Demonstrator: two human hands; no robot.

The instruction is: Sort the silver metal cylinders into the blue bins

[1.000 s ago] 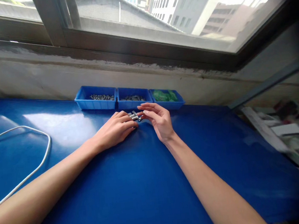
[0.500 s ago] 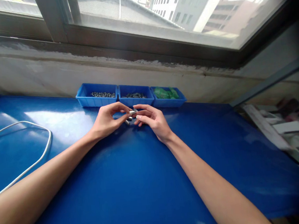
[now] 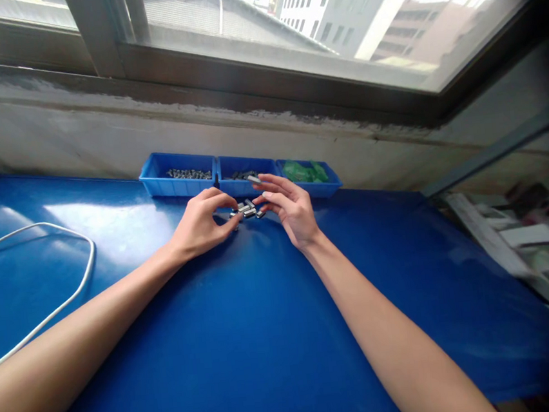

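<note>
Several small shiny metal parts [image 3: 249,211] lie in a cluster on the blue table [image 3: 248,338], between my two hands. My left hand [image 3: 210,220] is at the cluster's left side, thumb and forefinger curled around a small metal piece [image 3: 240,208]. To the right, my right hand [image 3: 290,208] is raised slightly, with a small silver piece [image 3: 254,179] at its fingertips, in front of the middle blue bin [image 3: 241,186].
Against the wall stand a left blue bin [image 3: 175,187] of small metal pieces and a right blue bin [image 3: 314,190] with green bags [image 3: 304,171]. A white cable [image 3: 80,283] curves over the table's left. Blurred white items [image 3: 530,235] sit at far right.
My right hand has moved up and right, away from my left hand, with a silver piece at its fingertips. The metal cluster between the hands is now more exposed.
</note>
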